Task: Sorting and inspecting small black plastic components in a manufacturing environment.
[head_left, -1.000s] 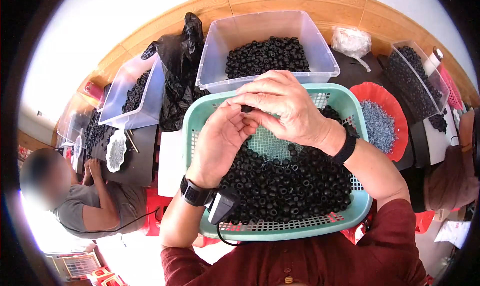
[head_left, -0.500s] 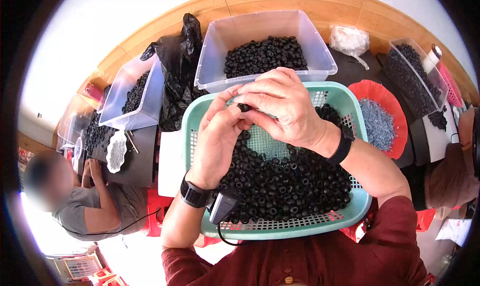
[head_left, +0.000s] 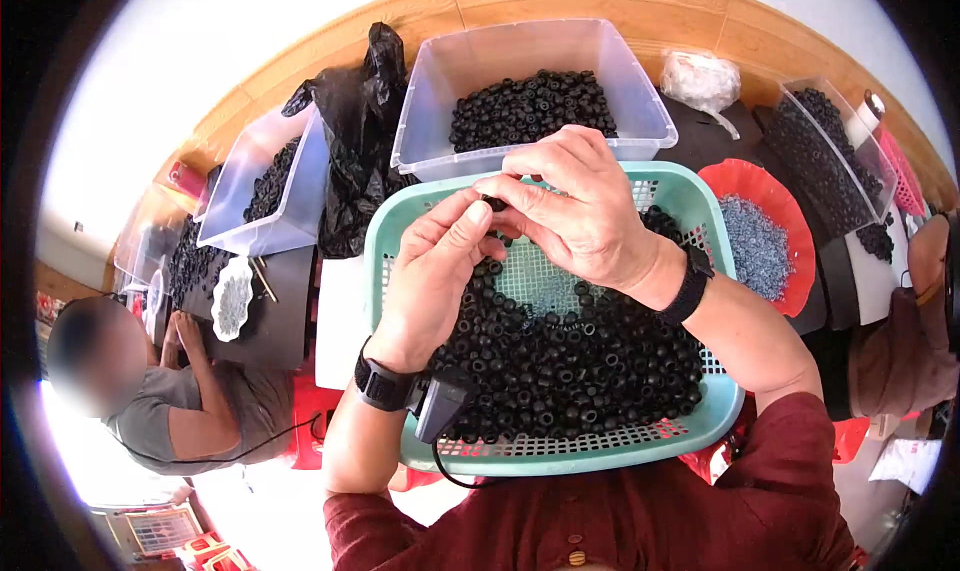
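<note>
Both my hands are up over the far half of the green mesh basket [head_left: 395,271], working one small black ring [head_left: 494,204] between them. My left hand [head_left: 435,271] has thumb and forefinger pinched shut on the ring from the near-left. My right hand [head_left: 575,206] curls over from the far-right, fingertips closed on the same piece. Can't tell if there's a second part hidden under those fingers.

I hold it above the basket, likely so any drop lands back in the pile of black rings [head_left: 570,361] heaped at the near side. The far part of the mesh is bare.

Clear bin [head_left: 430,101] just beyond the basket holds more black rings, within easy reach. Red bowl [head_left: 770,186] to the right has small grey bits. Black plastic bag [head_left: 350,151] sits far-left, another clear tub [head_left: 240,226] beside it. Another person [head_left: 170,401] sits at left, at their own tray.
</note>
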Demonstrator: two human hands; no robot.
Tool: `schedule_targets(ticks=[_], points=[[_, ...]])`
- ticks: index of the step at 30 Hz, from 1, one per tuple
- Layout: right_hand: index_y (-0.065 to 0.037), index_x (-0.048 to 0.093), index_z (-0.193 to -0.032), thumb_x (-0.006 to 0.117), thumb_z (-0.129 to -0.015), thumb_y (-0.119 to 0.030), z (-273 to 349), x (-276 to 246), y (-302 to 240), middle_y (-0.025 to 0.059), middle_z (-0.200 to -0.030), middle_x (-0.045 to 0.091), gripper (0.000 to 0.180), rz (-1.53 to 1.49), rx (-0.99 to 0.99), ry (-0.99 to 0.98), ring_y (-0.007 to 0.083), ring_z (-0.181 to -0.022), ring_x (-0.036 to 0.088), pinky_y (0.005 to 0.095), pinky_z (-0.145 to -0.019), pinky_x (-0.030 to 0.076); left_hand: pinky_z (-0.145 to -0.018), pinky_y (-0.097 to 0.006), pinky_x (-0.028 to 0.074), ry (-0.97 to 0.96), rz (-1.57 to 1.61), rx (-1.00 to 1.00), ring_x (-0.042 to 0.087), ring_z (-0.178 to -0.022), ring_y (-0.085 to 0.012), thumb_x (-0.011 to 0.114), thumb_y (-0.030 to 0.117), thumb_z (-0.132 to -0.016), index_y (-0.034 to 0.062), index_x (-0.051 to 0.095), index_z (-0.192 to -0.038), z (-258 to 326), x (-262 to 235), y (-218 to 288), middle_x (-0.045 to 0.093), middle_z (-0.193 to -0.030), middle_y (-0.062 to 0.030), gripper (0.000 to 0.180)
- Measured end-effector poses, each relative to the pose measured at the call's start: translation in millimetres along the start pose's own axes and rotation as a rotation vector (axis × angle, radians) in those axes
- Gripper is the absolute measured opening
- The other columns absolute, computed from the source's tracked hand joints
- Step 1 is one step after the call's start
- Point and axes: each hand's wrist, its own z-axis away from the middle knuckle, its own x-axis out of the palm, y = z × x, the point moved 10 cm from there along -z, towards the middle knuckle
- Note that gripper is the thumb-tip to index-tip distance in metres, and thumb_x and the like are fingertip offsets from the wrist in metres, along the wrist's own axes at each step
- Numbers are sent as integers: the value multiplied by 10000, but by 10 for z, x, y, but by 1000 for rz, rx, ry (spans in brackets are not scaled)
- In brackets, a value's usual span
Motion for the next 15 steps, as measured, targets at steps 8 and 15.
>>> schedule_targets(ticks=[8, 15], points=[[-81, 661, -871, 697, -683, -173, 26, 12, -47, -12, -865, 567, 212, 34, 3, 4, 174, -823, 544, 341, -796, 410, -713, -242, 467, 45, -67, 47, 566, -879, -89, 510, 208, -964, -10, 550, -1207, 31, -9, 20, 622, -1033, -56, 329], [-57, 649, -883, 669, -706, -133, 64, 14, -38, 9, -851, 559, 194, 6, 17, 6, 186, -834, 545, 351, -808, 409, -696, -239, 490, 61, -146, 50, 581, -863, -91, 499, 205, -969, -14, 555, -1192, 37, 54, 23, 627, -992, -55, 318]])
